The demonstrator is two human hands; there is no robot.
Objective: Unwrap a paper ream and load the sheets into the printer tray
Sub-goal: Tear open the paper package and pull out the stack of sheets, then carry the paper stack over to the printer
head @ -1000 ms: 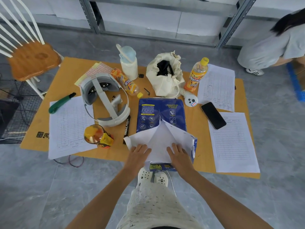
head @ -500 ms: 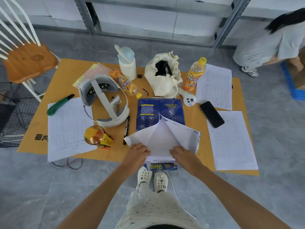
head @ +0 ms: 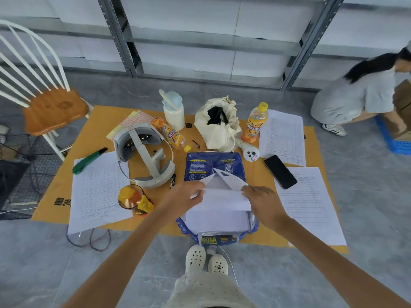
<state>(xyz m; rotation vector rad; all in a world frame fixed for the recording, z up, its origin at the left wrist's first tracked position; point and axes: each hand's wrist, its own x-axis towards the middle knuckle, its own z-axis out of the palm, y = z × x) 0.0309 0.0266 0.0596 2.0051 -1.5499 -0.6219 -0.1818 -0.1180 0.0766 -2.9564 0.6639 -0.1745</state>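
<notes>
Two arms outstretched | left hand (head: 185,197), right hand (head: 263,202) pinching wrapper flap (head: 222,196)

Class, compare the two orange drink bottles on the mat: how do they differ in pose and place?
The bottle by the headset lies on its side, cap toward the paper ream; the bottle by the cream bag stands upright, cap on top. The first is left of the bag, the second right. Both have yellow caps and orange labels.
</notes>
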